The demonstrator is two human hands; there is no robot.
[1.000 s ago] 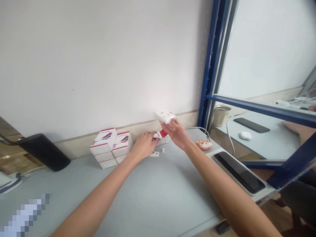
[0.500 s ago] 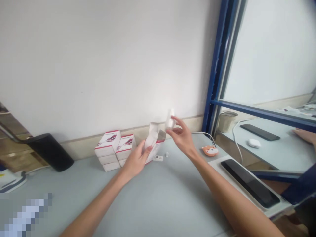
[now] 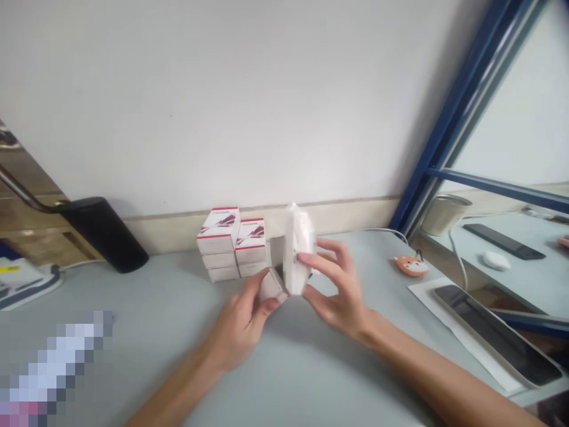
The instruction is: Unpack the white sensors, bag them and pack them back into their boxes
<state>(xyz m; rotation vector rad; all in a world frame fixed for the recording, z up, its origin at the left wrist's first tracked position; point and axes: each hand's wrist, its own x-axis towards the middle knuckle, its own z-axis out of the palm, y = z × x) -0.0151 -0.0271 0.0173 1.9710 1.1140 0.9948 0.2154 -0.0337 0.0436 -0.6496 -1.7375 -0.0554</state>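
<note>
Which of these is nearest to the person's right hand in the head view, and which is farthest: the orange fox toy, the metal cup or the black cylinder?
1. Orange fox toy, just right of the right hand, which holds a white gadget.
2. Metal cup, farther right, beyond the blue post.
3. Black cylinder, far left.

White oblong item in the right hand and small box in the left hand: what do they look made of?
The white oblong item in the right hand: probably smooth plastic, perhaps under clear film; it has a soft sheen, though blurred. The small pale box in the left hand: likely thin matte cardboard, with flat dull faces and folded edges.
</note>
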